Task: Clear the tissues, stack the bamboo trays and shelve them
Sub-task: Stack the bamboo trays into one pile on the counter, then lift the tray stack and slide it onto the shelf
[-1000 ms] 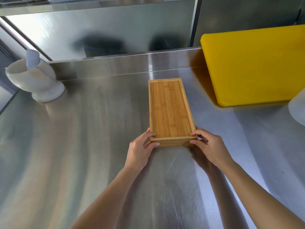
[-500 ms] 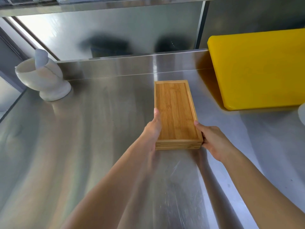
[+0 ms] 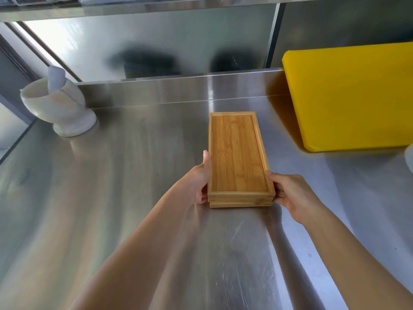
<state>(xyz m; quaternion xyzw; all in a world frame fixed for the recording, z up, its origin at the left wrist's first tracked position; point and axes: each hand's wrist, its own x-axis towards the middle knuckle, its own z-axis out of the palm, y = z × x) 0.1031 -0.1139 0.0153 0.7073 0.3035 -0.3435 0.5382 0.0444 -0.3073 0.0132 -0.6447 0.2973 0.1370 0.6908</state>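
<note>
A stack of bamboo trays [image 3: 238,153], long and narrow, sits on the steel counter [image 3: 111,198] in the middle of the view. My left hand [image 3: 200,177] grips its left long side near the front corner, thumb lying along the edge. My right hand [image 3: 290,193] holds the right front corner, thumb on the rim and fingers under the side. The top tray is bare inside. No tissues are in view.
A white stone mortar [image 3: 60,108] with a pestle stands at the back left. A thick yellow cutting board [image 3: 353,97] leans at the back right, with a white object [image 3: 410,157] at the right edge. A steel shelf [image 3: 134,7] runs overhead.
Both hands have shifted from the stack's near end to its long sides. The left hand has slid forward along the left edge. The view has moved closer.
</note>
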